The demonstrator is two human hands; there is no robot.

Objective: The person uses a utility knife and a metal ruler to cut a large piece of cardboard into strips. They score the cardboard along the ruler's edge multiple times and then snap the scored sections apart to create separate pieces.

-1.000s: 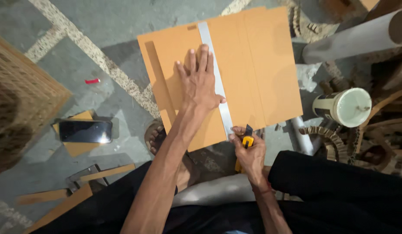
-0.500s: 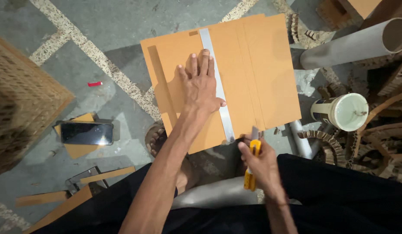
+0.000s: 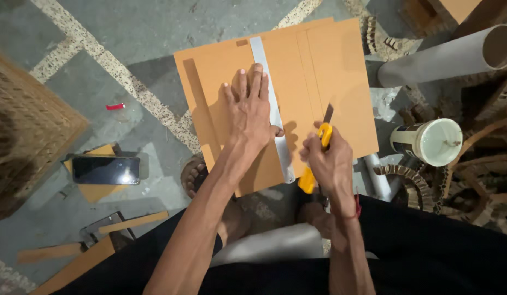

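Note:
A brown cardboard sheet (image 3: pixel 330 76) lies on the floor in front of me. A long metal ruler (image 3: pixel 268 90) runs across it from the far edge to the near edge. My left hand (image 3: pixel 252 112) presses flat on the sheet and the ruler, fingers spread. My right hand (image 3: pixel 329 158) grips a yellow utility knife (image 3: pixel 318 150), lifted just right of the ruler's near end, its blade pointing away from me over the cardboard.
A phone (image 3: pixel 106 170) lies on a cardboard scrap at left, beside a woven basket (image 3: pixel 24 136). A white cup (image 3: pixel 431 142) and a grey tube (image 3: pixel 444 54) sit at right among cardboard pieces. A small red object (image 3: pixel 115 106) lies on the floor.
My right hand has lifted the knife from below the sheet's near edge and turned it, blade now over the cardboard. My left hand has stayed on the ruler.

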